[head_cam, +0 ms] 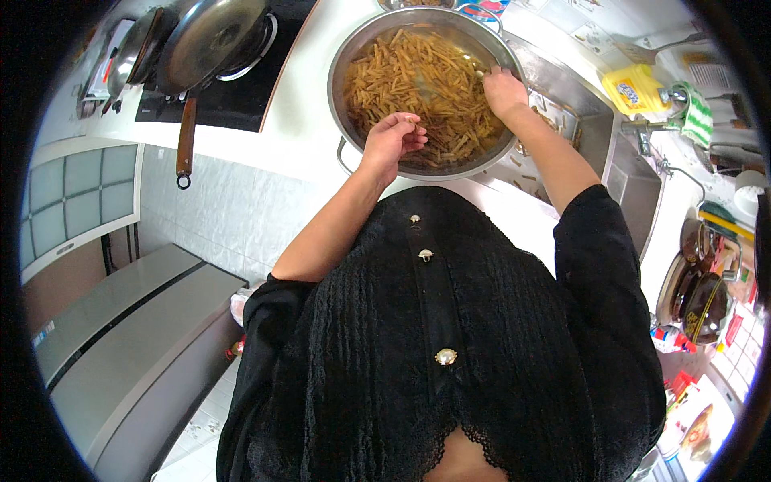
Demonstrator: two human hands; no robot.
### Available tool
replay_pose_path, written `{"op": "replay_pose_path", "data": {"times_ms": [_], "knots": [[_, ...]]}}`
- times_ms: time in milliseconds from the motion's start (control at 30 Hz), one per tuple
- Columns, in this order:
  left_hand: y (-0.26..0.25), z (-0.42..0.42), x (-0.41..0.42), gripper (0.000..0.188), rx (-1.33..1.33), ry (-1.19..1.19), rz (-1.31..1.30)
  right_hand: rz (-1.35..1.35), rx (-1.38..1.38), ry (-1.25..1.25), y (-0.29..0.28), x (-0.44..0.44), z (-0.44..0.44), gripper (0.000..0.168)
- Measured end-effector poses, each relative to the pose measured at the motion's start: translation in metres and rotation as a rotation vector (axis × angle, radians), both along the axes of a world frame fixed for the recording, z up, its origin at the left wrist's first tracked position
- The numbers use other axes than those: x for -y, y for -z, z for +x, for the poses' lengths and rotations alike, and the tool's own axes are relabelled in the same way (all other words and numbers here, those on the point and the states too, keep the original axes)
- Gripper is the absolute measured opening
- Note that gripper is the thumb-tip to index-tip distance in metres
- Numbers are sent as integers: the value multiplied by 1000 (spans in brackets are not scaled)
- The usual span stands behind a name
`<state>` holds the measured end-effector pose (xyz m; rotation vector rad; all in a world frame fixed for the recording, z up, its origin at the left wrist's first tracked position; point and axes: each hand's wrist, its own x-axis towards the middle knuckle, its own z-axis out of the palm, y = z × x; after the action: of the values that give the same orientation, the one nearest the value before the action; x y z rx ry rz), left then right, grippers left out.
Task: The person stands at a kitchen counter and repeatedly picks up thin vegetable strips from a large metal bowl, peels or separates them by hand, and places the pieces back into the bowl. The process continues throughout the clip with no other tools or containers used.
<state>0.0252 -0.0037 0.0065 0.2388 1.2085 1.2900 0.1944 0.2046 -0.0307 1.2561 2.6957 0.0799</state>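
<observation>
A large two-handled stainless steel basin sits on the white counter, its right side reaching over the sink edge. Many brown cut strips, apparently a soaked dried vegetable, lie in its cloudy, brownish water. Over the near part of the basin is my left hand, thumb and fingertips drawn together; whether a small piece is between them is unclear. My right hand is at the basin's inner right side with curled fingers pointing inward. Its fingertips are partly hidden, so I cannot tell what they hold.
Right of the basin is a steel sink with scattered strips in it. A faucet, yellow jug and green-striped cloth stand beyond. At left, a wok rests on the black cooktop, its wooden handle jutting past the counter edge.
</observation>
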Motion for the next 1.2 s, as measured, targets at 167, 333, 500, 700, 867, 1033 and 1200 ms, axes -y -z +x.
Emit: {"op": "replay_pose_path", "data": {"times_ms": [167, 333, 500, 700, 867, 1033, 1200], "knots": [[-4, -6, 3, 14, 91, -11, 5, -354, -425, 105, -11, 2, 3, 16], [-1, -1, -3, 24, 83, 52, 40, -1471, -1291, 302, -42, 51, -8, 13], [-14, 3, -7, 23, 62, 157, 73, -1623, -1508, 281, -48, 88, -24, 14], [-14, -3, -3, 16, -3, 123, 92, -1595, -1528, 347, -45, 91, -28, 13], [-10, 0, -4, 12, -125, 36, 157, -1660, -1446, 396, -48, 95, -20, 14], [-12, 7, -7, 13, -285, 49, 224, -1619, -1467, 406, -49, 109, -23, 14], [-10, 6, -5, 13, -361, 116, 247, -1583, -1378, 419, -52, 111, -24, 12]]}}
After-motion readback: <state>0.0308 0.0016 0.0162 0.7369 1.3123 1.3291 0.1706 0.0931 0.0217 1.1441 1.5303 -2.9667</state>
